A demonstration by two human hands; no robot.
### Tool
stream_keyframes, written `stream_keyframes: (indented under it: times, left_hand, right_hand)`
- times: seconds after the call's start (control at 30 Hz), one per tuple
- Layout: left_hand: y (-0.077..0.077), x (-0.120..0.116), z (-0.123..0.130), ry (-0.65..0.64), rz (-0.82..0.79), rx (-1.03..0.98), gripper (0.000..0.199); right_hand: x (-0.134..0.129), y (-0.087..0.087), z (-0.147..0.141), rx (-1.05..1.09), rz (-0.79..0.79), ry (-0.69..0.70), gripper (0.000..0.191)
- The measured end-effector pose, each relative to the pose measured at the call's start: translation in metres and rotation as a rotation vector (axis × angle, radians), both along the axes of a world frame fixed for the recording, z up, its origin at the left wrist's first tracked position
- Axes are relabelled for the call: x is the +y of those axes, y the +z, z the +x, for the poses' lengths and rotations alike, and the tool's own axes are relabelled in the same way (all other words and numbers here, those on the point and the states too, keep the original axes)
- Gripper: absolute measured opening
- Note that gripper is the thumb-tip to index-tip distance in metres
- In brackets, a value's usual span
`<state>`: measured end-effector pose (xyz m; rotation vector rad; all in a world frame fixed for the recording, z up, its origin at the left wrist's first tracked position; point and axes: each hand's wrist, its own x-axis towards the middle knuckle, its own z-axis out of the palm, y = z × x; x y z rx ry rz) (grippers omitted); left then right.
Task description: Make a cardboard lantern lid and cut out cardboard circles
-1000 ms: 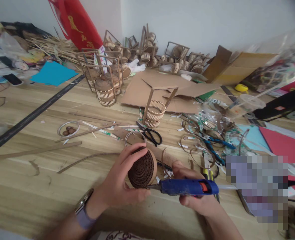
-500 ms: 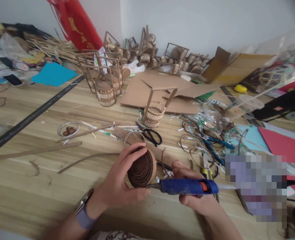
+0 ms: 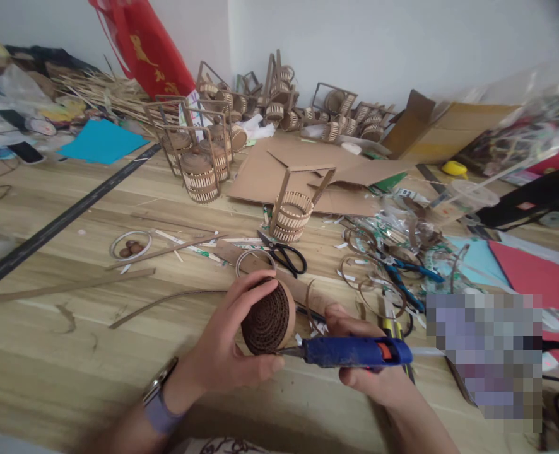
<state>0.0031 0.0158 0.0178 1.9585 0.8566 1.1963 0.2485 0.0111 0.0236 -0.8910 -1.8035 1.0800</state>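
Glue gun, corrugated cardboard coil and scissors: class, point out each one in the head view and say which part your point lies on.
Blue glue gun (image 3: 339,352): head view, on the side of its body.
Corrugated cardboard coil (image 3: 266,320): head view, on its spiral face.
Scissors (image 3: 275,246): head view, near the pivot.

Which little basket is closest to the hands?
The open-topped basket standing by itself, just behind the black scissors. The other baskets are bunched together farther back.
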Motion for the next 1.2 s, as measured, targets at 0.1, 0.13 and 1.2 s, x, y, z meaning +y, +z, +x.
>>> stream_keyframes:
  times: [0.1,0.13,1.2]
  left_hand:
    - [0.000,-0.001,0.000,0.000,-0.016,-0.007,0.071]
    - [0.001,-0.001,0.000,-0.003,-0.023,-0.010,0.071]
    - [-0.007,-0.008,0.003,0.070,-0.303,-0.199,0.073]
  right_hand:
    - [0.000,-0.001,0.000,0.015,0.001,0.007,0.058]
    - [0.000,-0.001,0.000,0.020,0.000,0.010,0.057]
    - [-0.013,-0.017,0.006,0.332,-0.667,-0.291,0.051]
